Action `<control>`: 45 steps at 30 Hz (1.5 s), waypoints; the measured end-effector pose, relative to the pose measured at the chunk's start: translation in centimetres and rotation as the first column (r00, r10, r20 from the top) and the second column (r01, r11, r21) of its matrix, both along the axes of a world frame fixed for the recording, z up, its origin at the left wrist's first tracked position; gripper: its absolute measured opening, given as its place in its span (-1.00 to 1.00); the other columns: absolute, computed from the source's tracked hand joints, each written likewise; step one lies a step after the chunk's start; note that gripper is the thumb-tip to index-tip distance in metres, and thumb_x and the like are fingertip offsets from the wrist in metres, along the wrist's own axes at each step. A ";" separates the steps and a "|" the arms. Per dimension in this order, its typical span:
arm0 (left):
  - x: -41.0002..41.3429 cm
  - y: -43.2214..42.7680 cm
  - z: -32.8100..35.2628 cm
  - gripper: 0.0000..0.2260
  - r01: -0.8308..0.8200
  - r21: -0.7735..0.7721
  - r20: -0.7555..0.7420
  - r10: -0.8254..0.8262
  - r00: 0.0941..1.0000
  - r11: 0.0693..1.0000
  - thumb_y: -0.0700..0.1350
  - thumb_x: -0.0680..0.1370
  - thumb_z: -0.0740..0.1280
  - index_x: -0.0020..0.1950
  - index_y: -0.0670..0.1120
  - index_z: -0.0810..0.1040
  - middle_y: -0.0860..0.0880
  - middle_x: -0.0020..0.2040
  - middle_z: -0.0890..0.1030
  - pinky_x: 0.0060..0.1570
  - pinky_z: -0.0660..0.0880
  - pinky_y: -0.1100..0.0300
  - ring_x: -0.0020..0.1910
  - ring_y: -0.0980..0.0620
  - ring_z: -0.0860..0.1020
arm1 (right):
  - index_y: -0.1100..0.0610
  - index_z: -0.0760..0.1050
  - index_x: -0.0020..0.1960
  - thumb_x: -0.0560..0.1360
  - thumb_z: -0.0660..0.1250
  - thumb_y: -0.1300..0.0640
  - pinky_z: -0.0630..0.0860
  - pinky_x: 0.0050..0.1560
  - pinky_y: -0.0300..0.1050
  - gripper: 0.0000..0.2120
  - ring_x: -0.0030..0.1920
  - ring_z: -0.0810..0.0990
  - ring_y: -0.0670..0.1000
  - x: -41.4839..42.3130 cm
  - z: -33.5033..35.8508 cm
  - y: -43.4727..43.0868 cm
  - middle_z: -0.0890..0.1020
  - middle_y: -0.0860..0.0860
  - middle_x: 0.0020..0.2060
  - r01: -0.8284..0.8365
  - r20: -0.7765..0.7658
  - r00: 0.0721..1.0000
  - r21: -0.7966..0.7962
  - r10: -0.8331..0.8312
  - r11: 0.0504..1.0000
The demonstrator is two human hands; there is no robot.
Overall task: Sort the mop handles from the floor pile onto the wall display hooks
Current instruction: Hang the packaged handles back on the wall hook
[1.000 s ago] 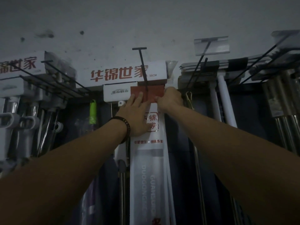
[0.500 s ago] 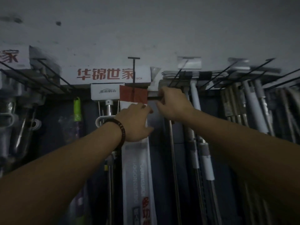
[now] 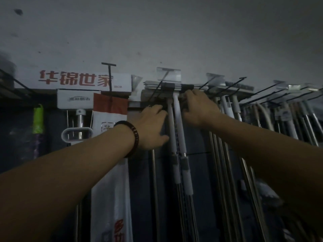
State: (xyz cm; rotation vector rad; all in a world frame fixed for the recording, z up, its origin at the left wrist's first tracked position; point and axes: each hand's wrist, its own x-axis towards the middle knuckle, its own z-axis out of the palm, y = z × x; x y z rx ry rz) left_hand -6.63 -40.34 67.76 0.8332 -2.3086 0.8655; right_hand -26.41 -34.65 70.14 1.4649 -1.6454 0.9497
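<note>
Two white-gripped mop handles (image 3: 176, 123) hang side by side from a flat mop head (image 3: 167, 86) on a black wire wall hook (image 3: 158, 89). My left hand (image 3: 152, 124), with a dark bead bracelet at the wrist, has its fingers curled on the dark bar just left of the handles. On the other side, my right hand (image 3: 198, 107) grips the head's right end. The handles run down between both hands. A bagged mop (image 3: 109, 172) with a red label hangs to the left on its own hook.
A white box with red characters (image 3: 75, 81) sits above the bagged mop. Several steel-handled mops (image 3: 225, 172) hang on wire hooks to the right. A green-topped item (image 3: 38, 119) hangs far left. The grey wall rises above. The floor pile is out of view.
Both hands have left the bagged mop with the red label and moved right to the white-handled mops. The view has shifted right with them.
</note>
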 end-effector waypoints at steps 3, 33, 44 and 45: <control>-3.4 -0.4 1.1 -0.10 0.000 0.007 0.003 0.000 1.000 1.000 0.25 0.54 0.37 0.69 -0.10 0.00 -0.06 0.70 -0.08 0.63 0.16 -0.07 0.68 -0.11 -0.02 | 0.20 0.37 0.45 0.56 0.33 0.10 0.47 0.40 0.21 -0.51 0.47 0.40 0.27 -2.0 1.1 -1.1 0.41 0.21 0.44 -0.007 0.012 1.000 0.067 0.006 0.998; -13.1 -8.9 7.8 -0.04 -0.386 -0.067 -0.106 0.378 0.920 0.920 0.26 0.57 0.32 0.68 -0.22 -0.13 -0.22 0.69 -0.24 0.62 -0.22 -0.02 0.67 -0.18 -0.26 | 0.27 0.02 0.70 0.58 0.35 0.07 0.03 0.70 0.06 -0.17 0.72 -0.06 0.13 -8.4 5.0 -12.6 -0.02 0.19 0.71 -0.212 -0.075 0.974 0.042 0.215 0.976; -12.0 -9.1 7.1 -0.10 -0.127 0.007 -0.222 0.125 0.967 0.992 0.18 0.53 0.42 0.71 -0.03 -0.02 -0.13 0.70 -0.19 0.66 -0.04 -0.15 0.68 -0.19 -0.17 | 0.29 0.14 0.64 0.54 0.35 0.19 0.15 0.66 0.13 -0.26 0.70 0.01 0.20 -8.8 4.3 -11.2 -0.03 0.22 0.70 -0.268 -0.060 0.959 0.125 0.277 0.955; -12.0 -9.1 6.9 -0.10 -0.096 0.023 -0.226 0.098 0.969 0.995 0.17 0.53 0.43 0.71 0.00 0.00 -0.14 0.71 -0.15 0.65 -0.02 -0.15 0.68 -0.20 -0.14 | 0.29 0.25 0.58 0.53 0.35 0.22 0.25 0.60 0.11 -0.34 0.66 0.15 0.23 -8.8 4.2 -11.1 0.09 0.24 0.66 -0.296 -0.045 0.952 0.112 0.303 0.948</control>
